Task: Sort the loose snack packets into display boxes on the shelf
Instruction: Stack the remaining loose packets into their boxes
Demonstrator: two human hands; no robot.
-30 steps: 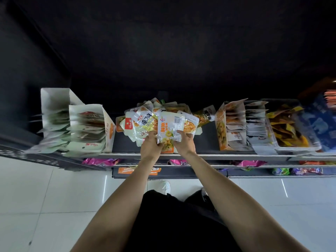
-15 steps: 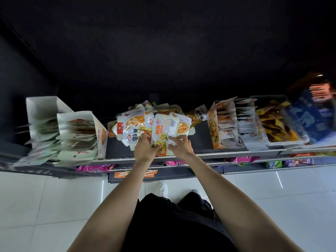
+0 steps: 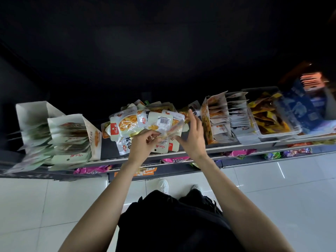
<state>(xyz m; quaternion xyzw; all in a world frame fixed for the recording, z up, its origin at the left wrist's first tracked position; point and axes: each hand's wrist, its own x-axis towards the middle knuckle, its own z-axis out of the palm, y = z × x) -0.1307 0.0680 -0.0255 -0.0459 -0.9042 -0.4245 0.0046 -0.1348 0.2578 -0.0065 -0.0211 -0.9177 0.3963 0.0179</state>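
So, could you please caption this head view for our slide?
Left hand grips a snack packet over the loose pile; right hand reaches open beside it.

We see loose snack packets (image 3: 145, 124) heaped mid-shelf (image 3: 227, 147), white-orange, overlapping, one barcode-up. White display boxes (image 3: 72, 135) left of heap, packets filed upright; more boxes (image 3: 221, 119) right.
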